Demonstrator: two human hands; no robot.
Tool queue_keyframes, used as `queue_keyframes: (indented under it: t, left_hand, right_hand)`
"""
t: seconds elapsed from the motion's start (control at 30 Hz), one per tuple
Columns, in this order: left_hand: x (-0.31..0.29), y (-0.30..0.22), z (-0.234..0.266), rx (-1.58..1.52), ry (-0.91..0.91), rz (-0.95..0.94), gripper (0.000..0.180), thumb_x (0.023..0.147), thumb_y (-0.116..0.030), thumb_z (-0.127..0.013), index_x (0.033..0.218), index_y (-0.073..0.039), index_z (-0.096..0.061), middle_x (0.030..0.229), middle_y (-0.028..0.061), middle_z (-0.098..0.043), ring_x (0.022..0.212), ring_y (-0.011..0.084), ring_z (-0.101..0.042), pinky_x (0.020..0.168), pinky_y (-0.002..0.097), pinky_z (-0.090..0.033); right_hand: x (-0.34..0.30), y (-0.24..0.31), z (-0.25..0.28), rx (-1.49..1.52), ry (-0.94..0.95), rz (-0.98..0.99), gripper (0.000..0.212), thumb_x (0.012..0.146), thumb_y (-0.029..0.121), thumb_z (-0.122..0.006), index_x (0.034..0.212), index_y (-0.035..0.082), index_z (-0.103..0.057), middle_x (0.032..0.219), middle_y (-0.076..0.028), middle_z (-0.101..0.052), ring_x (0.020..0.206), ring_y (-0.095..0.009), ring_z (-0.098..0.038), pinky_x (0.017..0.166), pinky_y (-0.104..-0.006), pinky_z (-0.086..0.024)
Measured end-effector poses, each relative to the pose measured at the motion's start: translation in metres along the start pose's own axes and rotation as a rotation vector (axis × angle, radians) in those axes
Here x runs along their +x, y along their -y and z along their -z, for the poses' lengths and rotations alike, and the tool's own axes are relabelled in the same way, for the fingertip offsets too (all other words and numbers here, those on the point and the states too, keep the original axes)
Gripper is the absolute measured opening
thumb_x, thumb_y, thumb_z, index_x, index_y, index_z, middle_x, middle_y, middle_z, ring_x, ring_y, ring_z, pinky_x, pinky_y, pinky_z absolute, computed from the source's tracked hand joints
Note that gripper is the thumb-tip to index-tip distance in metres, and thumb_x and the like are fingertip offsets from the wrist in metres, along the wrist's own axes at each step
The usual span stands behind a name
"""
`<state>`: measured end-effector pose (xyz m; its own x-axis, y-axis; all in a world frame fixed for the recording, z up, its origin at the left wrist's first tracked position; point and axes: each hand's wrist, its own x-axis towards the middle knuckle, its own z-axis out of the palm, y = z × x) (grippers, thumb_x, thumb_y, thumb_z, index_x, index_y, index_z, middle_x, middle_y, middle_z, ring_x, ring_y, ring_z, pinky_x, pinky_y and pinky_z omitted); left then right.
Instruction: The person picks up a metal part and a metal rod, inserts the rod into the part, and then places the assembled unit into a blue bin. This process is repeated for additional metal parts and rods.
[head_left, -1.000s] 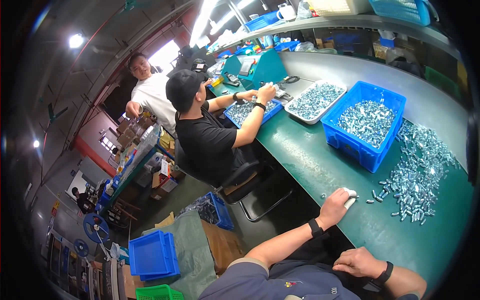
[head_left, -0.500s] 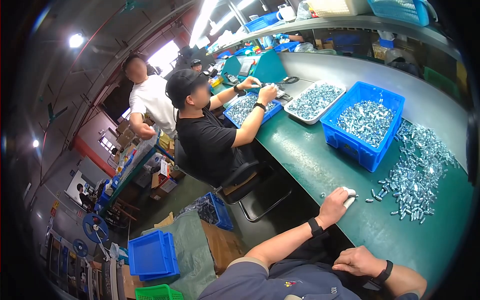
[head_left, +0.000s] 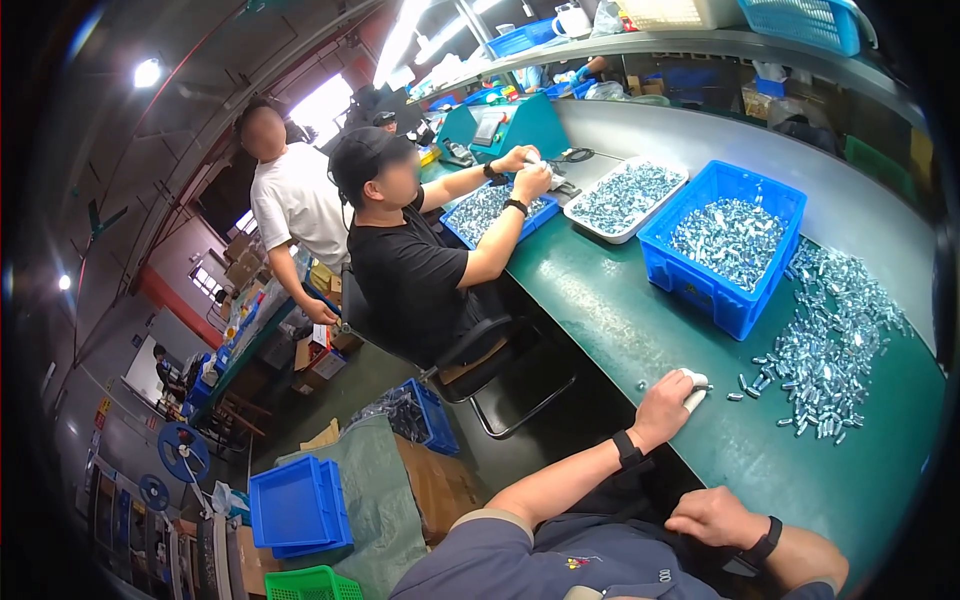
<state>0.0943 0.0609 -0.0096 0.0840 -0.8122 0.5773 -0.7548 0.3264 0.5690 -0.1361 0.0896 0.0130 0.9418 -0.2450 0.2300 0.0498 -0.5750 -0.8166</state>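
Note:
My left hand (head_left: 668, 408) rests at the near edge of the green table (head_left: 600, 325), with white covers on its fingertips. Its fingers are pinched together, and a small dark bit shows at their tips, too small to name. Just beyond lies a single shiny metal piece (head_left: 735, 396). To the right spreads a loose heap of small silvery metal cylinders (head_left: 825, 370). My right hand (head_left: 715, 517) is loosely curled by the table's near edge, close to my body, with nothing seen in it; its palm is hidden.
A deep blue bin (head_left: 700, 285) and a white tray (head_left: 620, 238), both full of metal pieces, stand farther back. At the left a seated co-worker (head_left: 415, 240) handles pieces over a blue tray (head_left: 535, 222). Another person (head_left: 300, 195) stands behind. Blue trays (head_left: 295, 505) are stacked lower left.
The standing person's arm has dropped to their side. The co-worker's hands have shifted slightly. My two hands keep nearly the same place and pose.

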Motion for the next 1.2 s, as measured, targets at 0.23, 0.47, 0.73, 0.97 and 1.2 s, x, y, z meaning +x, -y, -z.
queue_keyframes:
  t: [0.23, 0.47, 0.73, 0.97, 1.2]
  left_hand:
    - [0.002, 0.0, 0.002, 0.019, -0.017, -0.053, 0.016, 0.09, -0.007, -0.071, 0.105, -0.004, -0.067, 0.097, 0.0095, -0.067, 0.088, 0.0271, -0.066, 0.075, 0.0364, -0.053]
    - [0.009, 0.053, 0.01, -0.872, -0.162, 0.547, 0.017, 0.096, -0.01, -0.069, 0.113, -0.004, -0.069, 0.095, 0.0013, -0.07, 0.08, 0.0087, -0.063, 0.072, 0.0237, -0.05]
    - [0.029, 0.033, 0.034, -0.896, -0.159, 0.592, 0.019, 0.097, -0.011, -0.069, 0.115, -0.004, -0.068, 0.1, 0.0019, -0.072, 0.084, 0.009, -0.064, 0.075, 0.0239, -0.051]
    - [0.027, 0.031, 0.022, -0.929, -0.115, 0.628, 0.019, 0.095, -0.008, -0.07, 0.114, -0.004, -0.068, 0.094, -0.0002, -0.068, 0.082, 0.0071, -0.062, 0.072, 0.0232, -0.049]
    - [0.009, 0.027, 0.016, -0.914, -0.071, 0.605, 0.018, 0.097, -0.008, -0.068, 0.115, -0.004, -0.068, 0.1, 0.0015, -0.071, 0.084, 0.0082, -0.063, 0.075, 0.023, -0.049]
  right_hand:
    - [-0.004, -0.029, 0.059, 1.09, -1.042, -0.433, 0.035, 0.106, 0.037, -0.054, 0.082, 0.012, -0.051, 0.061, 0.005, -0.043, 0.05, -0.007, -0.04, 0.044, -0.0229, -0.032]
    - [-0.013, -0.002, 0.136, 0.969, -1.261, -0.038, 0.029, 0.11, 0.034, -0.047, 0.088, 0.014, -0.05, 0.065, 0.006, -0.041, 0.051, -0.002, -0.037, 0.042, -0.0198, -0.028]
    - [-0.016, -0.006, 0.136, 0.953, -1.249, -0.06, 0.028, 0.111, 0.032, -0.046, 0.089, 0.013, -0.05, 0.065, 0.006, -0.041, 0.051, -0.002, -0.036, 0.042, -0.0195, -0.028]
    - [-0.013, -0.006, 0.14, 0.946, -1.245, -0.053, 0.029, 0.111, 0.031, -0.045, 0.09, 0.012, -0.05, 0.064, 0.005, -0.041, 0.049, -0.003, -0.035, 0.041, -0.0195, -0.028]
    - [-0.022, -0.003, 0.132, 0.9, -1.167, -0.052, 0.03, 0.11, 0.032, -0.047, 0.089, 0.012, -0.051, 0.064, 0.005, -0.042, 0.049, -0.004, -0.036, 0.041, -0.0198, -0.03]
